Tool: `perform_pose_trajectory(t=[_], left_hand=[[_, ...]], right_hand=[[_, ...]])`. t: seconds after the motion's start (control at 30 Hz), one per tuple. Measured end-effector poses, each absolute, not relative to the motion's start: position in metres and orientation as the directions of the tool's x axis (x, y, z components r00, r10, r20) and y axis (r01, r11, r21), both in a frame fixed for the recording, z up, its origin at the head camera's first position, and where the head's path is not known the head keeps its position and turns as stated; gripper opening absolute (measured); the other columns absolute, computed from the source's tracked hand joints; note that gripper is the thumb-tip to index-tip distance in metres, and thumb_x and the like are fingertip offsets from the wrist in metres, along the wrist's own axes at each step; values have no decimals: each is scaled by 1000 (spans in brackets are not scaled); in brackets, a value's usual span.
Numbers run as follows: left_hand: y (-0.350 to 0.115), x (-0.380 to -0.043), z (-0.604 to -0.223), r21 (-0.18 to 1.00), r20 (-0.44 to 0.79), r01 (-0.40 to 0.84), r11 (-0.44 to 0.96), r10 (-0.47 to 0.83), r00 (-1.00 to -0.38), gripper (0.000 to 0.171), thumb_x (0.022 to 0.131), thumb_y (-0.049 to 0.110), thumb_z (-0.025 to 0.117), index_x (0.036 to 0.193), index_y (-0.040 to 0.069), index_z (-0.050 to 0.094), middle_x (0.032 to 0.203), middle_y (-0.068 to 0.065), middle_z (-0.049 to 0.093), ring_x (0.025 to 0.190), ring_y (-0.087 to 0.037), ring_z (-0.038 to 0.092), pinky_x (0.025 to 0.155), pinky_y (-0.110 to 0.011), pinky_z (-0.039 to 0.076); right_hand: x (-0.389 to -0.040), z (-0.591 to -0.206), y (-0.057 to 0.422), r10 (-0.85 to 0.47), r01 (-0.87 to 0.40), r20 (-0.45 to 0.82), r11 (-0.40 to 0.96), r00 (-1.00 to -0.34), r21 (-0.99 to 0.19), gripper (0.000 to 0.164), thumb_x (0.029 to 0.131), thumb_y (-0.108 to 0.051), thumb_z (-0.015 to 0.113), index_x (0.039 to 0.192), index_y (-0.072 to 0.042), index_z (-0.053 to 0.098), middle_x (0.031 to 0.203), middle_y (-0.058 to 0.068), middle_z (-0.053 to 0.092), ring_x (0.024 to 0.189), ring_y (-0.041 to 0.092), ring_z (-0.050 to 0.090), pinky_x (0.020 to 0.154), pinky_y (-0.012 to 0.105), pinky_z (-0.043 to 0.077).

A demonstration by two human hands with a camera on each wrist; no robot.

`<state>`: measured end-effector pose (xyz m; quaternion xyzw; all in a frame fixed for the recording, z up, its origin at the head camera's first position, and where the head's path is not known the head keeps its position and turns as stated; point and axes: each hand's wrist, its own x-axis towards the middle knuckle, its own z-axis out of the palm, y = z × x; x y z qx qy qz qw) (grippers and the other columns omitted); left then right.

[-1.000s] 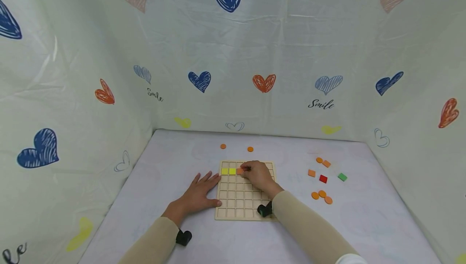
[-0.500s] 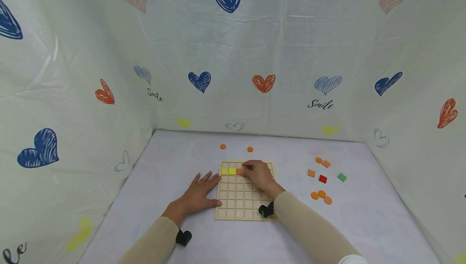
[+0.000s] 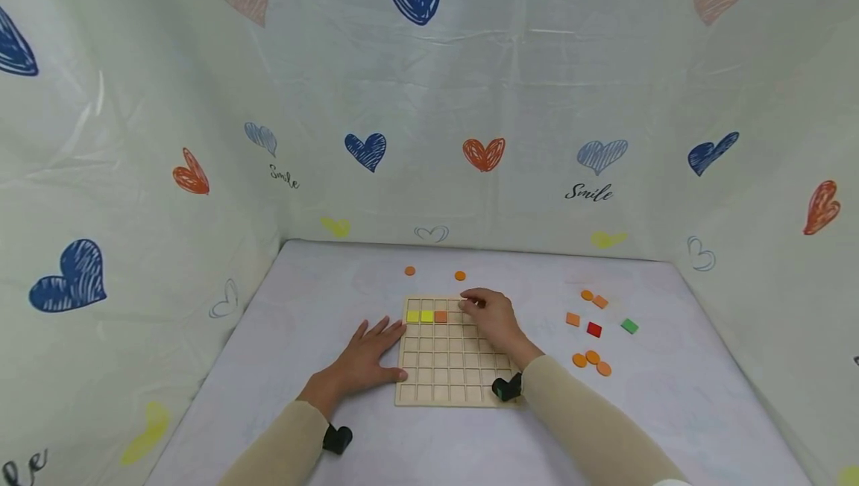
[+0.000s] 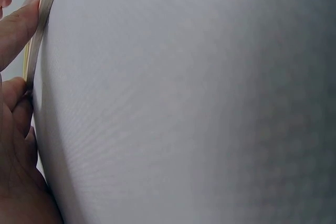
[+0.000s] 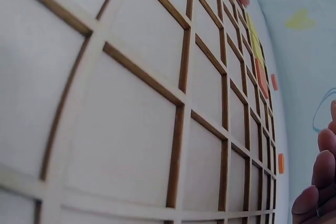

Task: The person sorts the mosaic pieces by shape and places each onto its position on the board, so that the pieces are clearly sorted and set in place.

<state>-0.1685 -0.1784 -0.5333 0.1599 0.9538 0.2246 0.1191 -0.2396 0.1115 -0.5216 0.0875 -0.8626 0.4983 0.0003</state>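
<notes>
A wooden grid board (image 3: 448, 370) lies on the table. Two yellow squares (image 3: 420, 317) and an orange square (image 3: 441, 317) sit side by side in cells near its far left corner. My left hand (image 3: 359, 359) lies spread along the board's left side; its thumb and fingertips touch the edge, as the left wrist view also shows at the board's side (image 4: 46, 3). My right hand (image 3: 493, 320) is over the board's far right part, just right of the orange square. Its fingers (image 5: 323, 182) are loosely bent, and nothing shows between them.
Two orange discs (image 3: 459, 276) lie beyond the board. To the right are several more orange discs (image 3: 592, 357), two orange squares (image 3: 573, 319), a red square (image 3: 593, 329) and a green square (image 3: 629, 326). A heart-printed curtain (image 3: 523, 83) encloses the table (image 3: 322, 270).
My right hand has let go of the orange square, which stays in its cell, and has moved right. My left hand has kept its place.
</notes>
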Motion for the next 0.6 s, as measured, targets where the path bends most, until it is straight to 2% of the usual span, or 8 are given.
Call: perform_pose_trajectory(t=[0.37,0.6], left_hand=[[-179,-169,-537,475,-154,247,845,356,-922,95,89,61,76,164,16,39,171,3,37,164,-25,20,135,-52,4],[-178,-169,-536,471,-157,245,847,354,-922,95,89,60,76,164,16,39,171,2,37,164,-26,20,135,-53,4]], right_hand=[[-230,-514,137,-124,-216,177,582,-976,-784,28,101,-22,72,126,-8,76,102,0,69,89,17,56,70,28,47],[-222,-511,166,-118,-273,278,731,-953,-626,24,101,-19,72,123,-11,75,104,3,69,93,19,61,77,35,53]])
